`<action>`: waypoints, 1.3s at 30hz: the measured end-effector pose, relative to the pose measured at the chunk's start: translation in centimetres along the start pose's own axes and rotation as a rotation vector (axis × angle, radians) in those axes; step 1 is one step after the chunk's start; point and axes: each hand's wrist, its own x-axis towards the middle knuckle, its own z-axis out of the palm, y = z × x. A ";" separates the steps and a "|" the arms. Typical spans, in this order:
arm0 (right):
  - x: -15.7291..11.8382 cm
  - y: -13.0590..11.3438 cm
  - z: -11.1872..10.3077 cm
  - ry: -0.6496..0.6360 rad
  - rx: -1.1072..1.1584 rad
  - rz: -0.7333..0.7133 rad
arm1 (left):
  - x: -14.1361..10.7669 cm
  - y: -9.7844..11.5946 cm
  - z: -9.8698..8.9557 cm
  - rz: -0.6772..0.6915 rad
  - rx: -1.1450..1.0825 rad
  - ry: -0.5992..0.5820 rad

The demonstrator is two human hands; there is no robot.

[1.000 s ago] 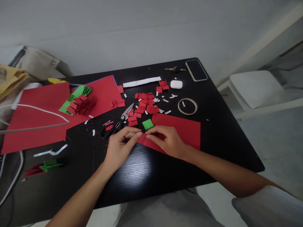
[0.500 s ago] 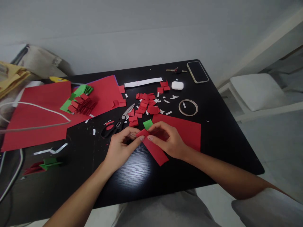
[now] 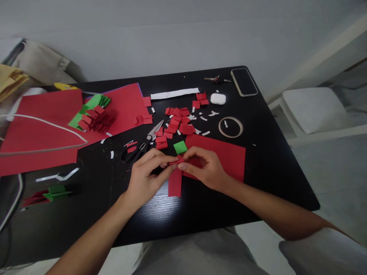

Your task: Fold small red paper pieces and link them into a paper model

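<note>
Between my two hands is a red paper strip (image 3: 175,184), its upper end folded over and its lower part hanging straight toward me. My left hand (image 3: 149,170) pinches the fold from the left, thumb against fingers. From the right, my right hand (image 3: 204,167) pinches the same fold. Just beyond the fingertips lies a green paper square (image 3: 180,147). Under my right hand is a large red paper sheet (image 3: 229,154). Black-handled scissors (image 3: 145,143) lie with blades parted beyond my left hand, near several folded red paper pieces (image 3: 174,124).
On the black table (image 3: 275,183) are a tape roll (image 3: 219,128), white earbud case (image 3: 218,99), phone (image 3: 244,82), keys (image 3: 217,79) and white paper strip (image 3: 174,94). Leftward are red sheets (image 3: 40,130), a folded green stack (image 3: 88,109), a yellow cutter (image 3: 65,86) and a white cable (image 3: 43,120).
The red strip has turned from slanting right to hanging straight down, and its top end is now folded over. Both hands stay close together on it. The view has shifted slightly.
</note>
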 end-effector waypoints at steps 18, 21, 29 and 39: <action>0.6 0.4 0.1 0.013 0.232 0.162 | -0.4 -0.2 1.0 -0.485 -0.523 -0.004; 0.4 0.3 0.2 -0.010 0.240 0.174 | -0.3 -0.1 0.9 -0.500 -0.508 -0.064; 0.4 0.4 0.2 -0.041 0.316 0.232 | -0.1 0.1 0.5 -0.431 -0.502 -0.053; 0.6 0.1 -0.3 -0.065 0.348 0.310 | -0.2 0.2 -0.4 -0.111 -0.195 -0.069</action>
